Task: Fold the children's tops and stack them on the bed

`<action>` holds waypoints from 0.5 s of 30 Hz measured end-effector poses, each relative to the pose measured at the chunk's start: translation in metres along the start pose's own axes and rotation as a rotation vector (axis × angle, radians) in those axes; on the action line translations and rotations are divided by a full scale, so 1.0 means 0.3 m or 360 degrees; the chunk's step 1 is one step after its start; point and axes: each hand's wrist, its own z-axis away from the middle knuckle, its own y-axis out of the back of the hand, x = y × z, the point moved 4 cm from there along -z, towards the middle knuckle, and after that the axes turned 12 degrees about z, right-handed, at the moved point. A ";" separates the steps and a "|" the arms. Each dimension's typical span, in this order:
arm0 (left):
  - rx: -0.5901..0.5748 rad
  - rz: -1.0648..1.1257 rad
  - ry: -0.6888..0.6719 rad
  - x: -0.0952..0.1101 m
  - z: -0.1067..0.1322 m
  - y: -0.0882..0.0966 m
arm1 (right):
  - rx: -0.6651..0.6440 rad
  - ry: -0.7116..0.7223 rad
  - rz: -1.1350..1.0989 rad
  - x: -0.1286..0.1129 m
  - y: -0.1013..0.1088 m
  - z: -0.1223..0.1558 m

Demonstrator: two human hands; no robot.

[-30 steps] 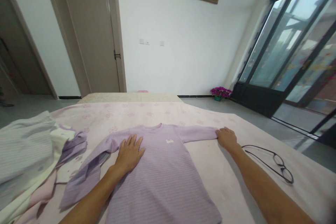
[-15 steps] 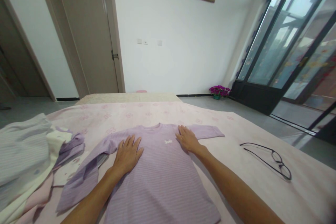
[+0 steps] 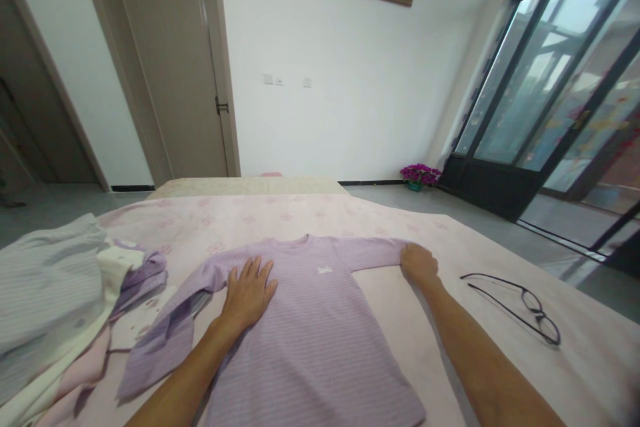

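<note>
A light purple long-sleeved shirt (image 3: 305, 333) with fine stripes and a small white mark on the chest lies spread on the pink flowered cover. My left hand (image 3: 250, 293) rests flat on its left chest area, fingers spread. At the cuff of the right sleeve, my right hand (image 3: 419, 263) is closed on the fabric, its fingertips curled out of sight. That sleeve stretches out sideways, while the left sleeve bends down toward me in folds.
Folded and loose clothes (image 3: 50, 287) in grey, cream, pink and purple are piled at the left. Black-framed glasses (image 3: 537, 313) lie on the cover (image 3: 490, 253) at the right. Beyond the far edge are a door (image 3: 165, 73), a white wall and purple flowers (image 3: 420, 175).
My right hand has moved from the shirt's right shoulder outward to the sleeve cuff and closed there. The right sleeve lies straighter. My left hand stays flat on the shirt.
</note>
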 end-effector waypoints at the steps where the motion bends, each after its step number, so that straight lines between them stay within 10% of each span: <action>1: 0.0003 0.0004 0.0003 0.000 0.000 0.001 | 0.0015 -0.0098 0.0004 0.020 0.007 -0.004; 15: 0.0038 0.0022 -0.0001 -0.003 0.000 -0.002 | 0.0007 -0.0556 -0.0253 0.202 0.009 -0.056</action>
